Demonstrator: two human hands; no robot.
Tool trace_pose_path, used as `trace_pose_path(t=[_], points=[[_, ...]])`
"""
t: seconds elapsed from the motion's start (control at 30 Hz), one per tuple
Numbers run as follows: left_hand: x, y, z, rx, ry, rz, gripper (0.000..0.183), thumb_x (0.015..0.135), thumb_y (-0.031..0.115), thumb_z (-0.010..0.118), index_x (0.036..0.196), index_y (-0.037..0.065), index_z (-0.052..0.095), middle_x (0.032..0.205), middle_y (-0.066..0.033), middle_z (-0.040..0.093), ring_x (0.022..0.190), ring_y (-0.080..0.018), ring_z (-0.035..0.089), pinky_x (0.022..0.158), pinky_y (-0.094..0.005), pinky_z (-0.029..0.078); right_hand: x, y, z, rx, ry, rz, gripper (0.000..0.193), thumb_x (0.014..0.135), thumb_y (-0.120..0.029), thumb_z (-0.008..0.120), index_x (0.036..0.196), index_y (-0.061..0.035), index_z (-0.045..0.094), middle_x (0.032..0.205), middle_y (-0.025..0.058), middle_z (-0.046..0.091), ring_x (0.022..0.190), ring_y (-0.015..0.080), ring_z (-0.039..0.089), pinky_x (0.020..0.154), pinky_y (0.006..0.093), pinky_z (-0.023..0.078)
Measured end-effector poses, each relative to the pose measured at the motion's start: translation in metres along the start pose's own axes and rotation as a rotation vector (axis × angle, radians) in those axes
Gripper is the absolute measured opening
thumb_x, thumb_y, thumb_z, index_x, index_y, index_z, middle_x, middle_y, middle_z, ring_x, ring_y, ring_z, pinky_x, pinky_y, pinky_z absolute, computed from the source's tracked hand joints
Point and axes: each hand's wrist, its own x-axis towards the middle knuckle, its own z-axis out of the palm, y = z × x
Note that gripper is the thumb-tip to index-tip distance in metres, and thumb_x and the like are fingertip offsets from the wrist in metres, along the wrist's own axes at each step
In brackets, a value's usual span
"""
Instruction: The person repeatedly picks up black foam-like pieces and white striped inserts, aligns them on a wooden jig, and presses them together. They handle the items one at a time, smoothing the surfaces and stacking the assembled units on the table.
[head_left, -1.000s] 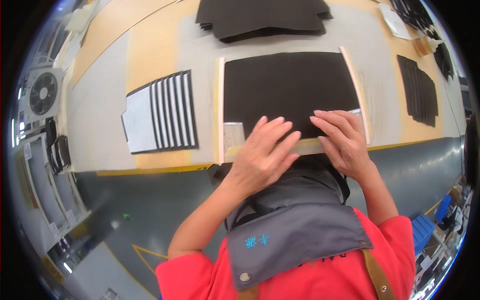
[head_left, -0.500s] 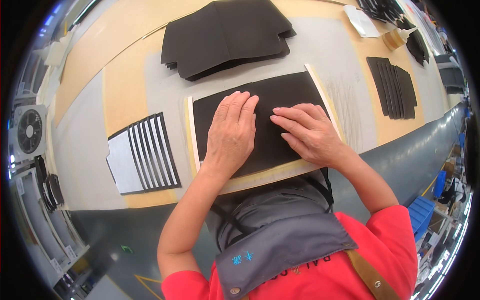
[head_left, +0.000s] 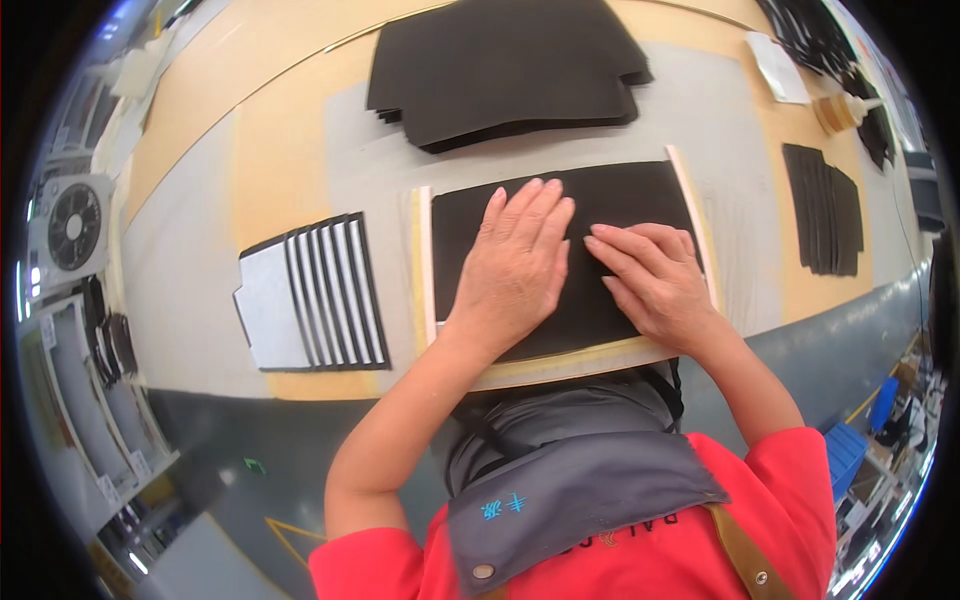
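A black rectangular sheet (head_left: 625, 198) lies flat on the worktable, between a pale strip on its left (head_left: 428, 265) and another on its right (head_left: 692, 225). My left hand (head_left: 515, 262) rests flat on the sheet's left half, fingers stretched toward the far edge. On the right half is my right hand (head_left: 658, 282), its fingers bent at an angle and pointing left, the thumb apart from them. Nothing shows in either hand. The palms' undersides are hidden.
Beyond the sheet sits a stack of larger black notched sheets (head_left: 510, 75). Overlapping white pieces with black edges (head_left: 275, 312) lie left; overlapping black pieces (head_left: 825, 212) lie right. Farther right are a nozzle bottle (head_left: 840, 113) and white paper (head_left: 777, 70). The worktable's near edge (head_left: 320, 385) runs before me.
The whole view has shifted, so the table's things appear farther right. On the sheet, my left hand has slid slightly right and its fingers lie flatter. My right hand keeps nearly the same place.
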Motion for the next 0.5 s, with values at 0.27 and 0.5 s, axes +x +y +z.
trace_pose_path(t=[0.27,0.5], points=[[-0.002,-0.001,-0.001,0.091,-0.054,-0.059,0.046,0.093,0.018,0.067,0.138,0.014,0.058,0.149,-0.0029,0.053,0.143,-0.023,0.045,0.119,-0.0721,0.016,-0.001,-0.001,0.001,0.021,-0.005,-0.002,0.049,0.084,-0.012,0.075,0.132,-0.0094,0.067,0.138,0.0009,0.063,0.116,0.0217,0.058,0.098,0.0378,0.043],[-0.001,0.004,-0.002,0.15,-0.07,-0.068,0.047,0.094,0.011,0.064,0.14,0.014,0.056,0.151,-0.0034,0.053,0.144,-0.0252,0.045,0.121,-0.0699,0.014,-0.013,0.015,-0.011,-0.127,-0.004,0.05,0.049,0.092,-0.026,0.072,0.138,-0.0101,0.063,0.144,0.0027,0.06,0.132,0.0193,0.054,0.109,0.0422,0.037]])
